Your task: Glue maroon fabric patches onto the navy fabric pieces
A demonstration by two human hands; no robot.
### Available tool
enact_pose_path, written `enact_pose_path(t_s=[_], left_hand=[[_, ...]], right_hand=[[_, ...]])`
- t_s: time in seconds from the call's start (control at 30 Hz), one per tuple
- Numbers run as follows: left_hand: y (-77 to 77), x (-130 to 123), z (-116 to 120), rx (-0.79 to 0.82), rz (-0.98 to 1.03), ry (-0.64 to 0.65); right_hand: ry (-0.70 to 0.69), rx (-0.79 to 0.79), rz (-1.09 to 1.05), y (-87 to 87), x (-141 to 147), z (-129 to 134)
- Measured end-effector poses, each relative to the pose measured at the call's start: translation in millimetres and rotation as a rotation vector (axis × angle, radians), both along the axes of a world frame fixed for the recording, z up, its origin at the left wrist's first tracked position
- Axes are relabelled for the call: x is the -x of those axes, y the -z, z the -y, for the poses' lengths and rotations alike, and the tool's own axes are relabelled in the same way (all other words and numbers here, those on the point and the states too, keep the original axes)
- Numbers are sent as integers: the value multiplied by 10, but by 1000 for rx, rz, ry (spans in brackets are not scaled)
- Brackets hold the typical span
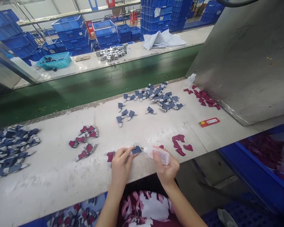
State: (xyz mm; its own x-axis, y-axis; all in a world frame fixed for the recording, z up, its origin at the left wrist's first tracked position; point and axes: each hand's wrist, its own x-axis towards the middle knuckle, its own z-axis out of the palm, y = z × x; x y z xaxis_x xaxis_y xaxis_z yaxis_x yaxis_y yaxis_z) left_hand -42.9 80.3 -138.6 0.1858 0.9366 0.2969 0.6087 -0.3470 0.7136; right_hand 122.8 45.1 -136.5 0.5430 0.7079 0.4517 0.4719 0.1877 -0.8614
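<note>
hands closed on the work: left hand [121,165] pinching a grey piece [136,150], right hand [166,165] gripping a plastic squeeze bottle [157,154]
on the white workbench [49,186], joined grey-and-maroon pieces [84,142] sit to our left; loose grey pieces [151,97] lie far, loose maroon pieces [180,143] right, not yet joined

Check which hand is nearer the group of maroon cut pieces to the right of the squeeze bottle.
Right: the right hand, gripping the plastic squeeze bottle, is just below and left of the maroon cut pieces. The left hand is farther left, beyond the bottle.
</note>
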Motion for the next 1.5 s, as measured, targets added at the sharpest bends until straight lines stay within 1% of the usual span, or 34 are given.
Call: enact_pose_path(t_s=[0.37,0.57,0.83,1.0,1.13,1.37,1.5], left_hand=[[-13,-14,10,7,-16,-9],[4,-24,16,14,-5,-13],[17,-40,28,22,-7,-17],[14,-45,32,17,-11,-18],[-19,-58,31,18,-7,-12],[-26,-55,18,-3,-4,-2],[-13,-48,21,-1,-17,-6]], right_hand=[[29,-6,17,26,-29,79],[45,21,-95,79,-36,136],[-40,59,-99,105,61,108],[-42,103,-64,85,59,75],[-63,100,-36,55,61,58],[-139,78,-53,-21,69,28],[-147,81,-78,-59,62,23]])
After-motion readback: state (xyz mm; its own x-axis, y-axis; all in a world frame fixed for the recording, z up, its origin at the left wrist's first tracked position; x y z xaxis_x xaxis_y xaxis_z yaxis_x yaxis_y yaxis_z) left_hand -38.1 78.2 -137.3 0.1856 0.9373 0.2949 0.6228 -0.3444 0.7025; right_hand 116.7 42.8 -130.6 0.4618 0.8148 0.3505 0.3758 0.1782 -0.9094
